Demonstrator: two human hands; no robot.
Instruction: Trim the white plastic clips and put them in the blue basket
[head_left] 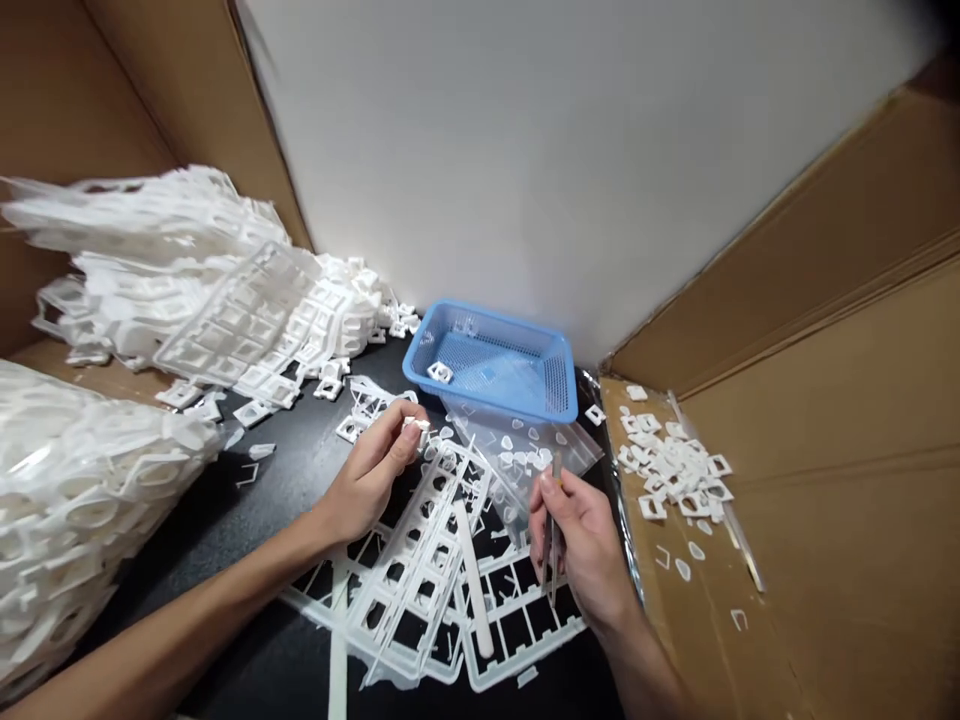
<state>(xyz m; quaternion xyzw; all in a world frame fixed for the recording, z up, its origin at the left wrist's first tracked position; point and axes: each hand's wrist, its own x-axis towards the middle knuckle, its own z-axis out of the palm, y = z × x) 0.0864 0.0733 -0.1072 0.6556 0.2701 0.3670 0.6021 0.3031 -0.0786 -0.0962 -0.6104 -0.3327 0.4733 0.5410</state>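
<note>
My left hand [373,474] is closed, pinching a small white plastic piece [417,428] between thumb and fingers; most of the piece is hidden. In my right hand [576,530] is a pair of metal tweezers [553,540], tips pointing down over a white lattice frame [525,610]. Between the hands lie more white plastic frames [405,570] with square openings, some overlapping. A flat white stick [472,580] rests across them. Small offcuts are scattered on a clear plastic bag [577,448] beyond my right hand.
A blue mesh basket [491,400] with a white square piece [439,372] inside stands against the back wall. White sheets of parts [247,310] are heaped at left, near a full clear bag [90,510]. Loose square pieces [671,465] lie on cardboard [720,620] at right.
</note>
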